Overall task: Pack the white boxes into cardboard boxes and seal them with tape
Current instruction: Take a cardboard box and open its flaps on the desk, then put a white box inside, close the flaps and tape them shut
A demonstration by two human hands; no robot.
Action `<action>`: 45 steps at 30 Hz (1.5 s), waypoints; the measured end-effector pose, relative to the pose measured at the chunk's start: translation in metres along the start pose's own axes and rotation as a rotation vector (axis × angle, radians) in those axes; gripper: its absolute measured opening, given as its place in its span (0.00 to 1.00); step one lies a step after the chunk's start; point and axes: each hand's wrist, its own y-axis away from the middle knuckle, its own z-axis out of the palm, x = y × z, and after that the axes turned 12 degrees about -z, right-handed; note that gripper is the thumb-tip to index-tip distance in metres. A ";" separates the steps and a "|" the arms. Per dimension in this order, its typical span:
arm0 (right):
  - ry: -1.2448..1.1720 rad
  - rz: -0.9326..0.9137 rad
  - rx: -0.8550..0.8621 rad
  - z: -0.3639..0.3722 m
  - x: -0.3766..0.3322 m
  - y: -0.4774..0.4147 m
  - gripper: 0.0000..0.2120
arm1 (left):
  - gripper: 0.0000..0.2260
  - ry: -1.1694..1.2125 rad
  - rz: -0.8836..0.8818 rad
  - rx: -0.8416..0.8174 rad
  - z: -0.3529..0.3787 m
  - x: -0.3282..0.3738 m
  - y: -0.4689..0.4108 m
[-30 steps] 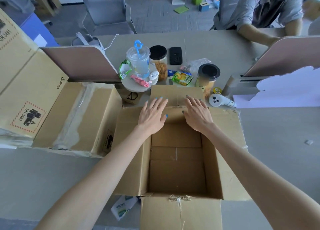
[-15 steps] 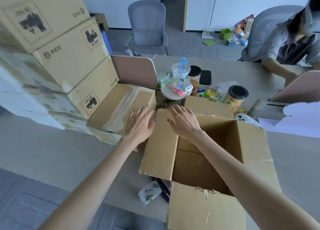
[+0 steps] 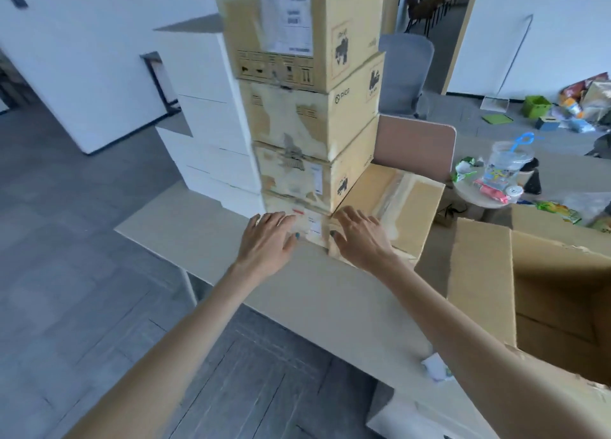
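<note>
A tall stack of sealed cardboard boxes (image 3: 297,114) stands on the table's left end, with a stack of white boxes (image 3: 211,147) right behind it to the left. My left hand (image 3: 269,240) and my right hand (image 3: 358,240) reach forward with fingers spread, in front of the bottom box of the cardboard stack; the picture is blurred, so contact is unclear. Neither hand holds anything. An open, empty cardboard box (image 3: 479,273) sits at the right, its near flap folded out.
A low taped cardboard box (image 3: 396,200) lies beside the stack. Behind it stands a pinkish desk divider (image 3: 416,147). A round tray (image 3: 476,197) with a plastic cup (image 3: 506,164) and snacks sits further right. The table edge (image 3: 297,309) runs diagonally, with grey floor below.
My view has swung left from the open box to the stacks. Both hands have left the open box's flaps and moved left to the bottom of the cardboard stack.
</note>
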 end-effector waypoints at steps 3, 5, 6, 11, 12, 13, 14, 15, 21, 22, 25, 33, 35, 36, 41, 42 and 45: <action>-0.004 -0.024 0.001 0.009 -0.042 -0.034 0.20 | 0.18 0.011 -0.054 0.026 -0.012 -0.056 0.003; 0.010 -0.051 0.011 0.016 -0.067 -0.065 0.20 | 0.19 0.000 -0.094 0.030 -0.020 -0.095 -0.003; 0.018 -0.060 0.015 0.018 -0.077 -0.082 0.20 | 0.19 -0.001 -0.108 0.036 -0.022 -0.115 -0.009; 0.031 -0.112 0.048 0.025 -0.122 -0.176 0.20 | 0.24 0.011 -0.168 0.068 -0.039 -0.198 -0.055; 0.024 -0.114 0.058 0.029 -0.129 -0.196 0.19 | 0.25 0.007 -0.173 0.066 -0.041 -0.214 -0.066; 0.016 -0.116 0.068 0.032 -0.136 -0.216 0.19 | 0.25 0.003 -0.175 0.065 -0.043 -0.230 -0.078; 0.008 -0.119 0.075 0.036 -0.142 -0.236 0.19 | 0.26 0.003 -0.178 0.065 -0.044 -0.247 -0.090; -0.004 -0.122 0.079 0.039 -0.148 -0.257 0.19 | 0.26 0.005 -0.185 0.062 -0.044 -0.263 -0.103; -0.039 -0.133 0.077 0.062 -0.184 -0.367 0.19 | 0.27 0.010 -0.182 0.081 -0.045 -0.355 -0.176; -0.037 -0.124 0.076 0.066 -0.190 -0.382 0.19 | 0.27 0.016 -0.179 0.073 -0.044 -0.369 -0.187; -0.010 -0.118 0.058 0.080 -0.204 -0.420 0.19 | 0.25 0.014 -0.167 0.072 -0.038 -0.405 -0.217; 0.003 0.093 0.093 0.123 -0.228 -0.515 0.18 | 0.20 0.043 0.004 0.048 -0.011 -0.505 -0.320; -0.001 0.181 0.138 0.131 -0.236 -0.533 0.17 | 0.20 0.052 0.072 0.044 -0.005 -0.527 -0.346; -0.002 0.224 0.163 0.135 -0.241 -0.540 0.17 | 0.21 0.053 0.109 0.038 -0.003 -0.537 -0.358; 0.035 0.449 0.245 0.147 -0.262 -0.567 0.17 | 0.29 0.047 0.266 -0.038 0.013 -0.568 -0.409; 0.046 0.482 0.258 0.149 -0.265 -0.571 0.17 | 0.31 0.063 0.283 -0.058 0.016 -0.570 -0.418; 0.055 0.600 0.267 0.152 -0.267 -0.583 0.20 | 0.33 0.069 0.325 -0.105 0.025 -0.569 -0.446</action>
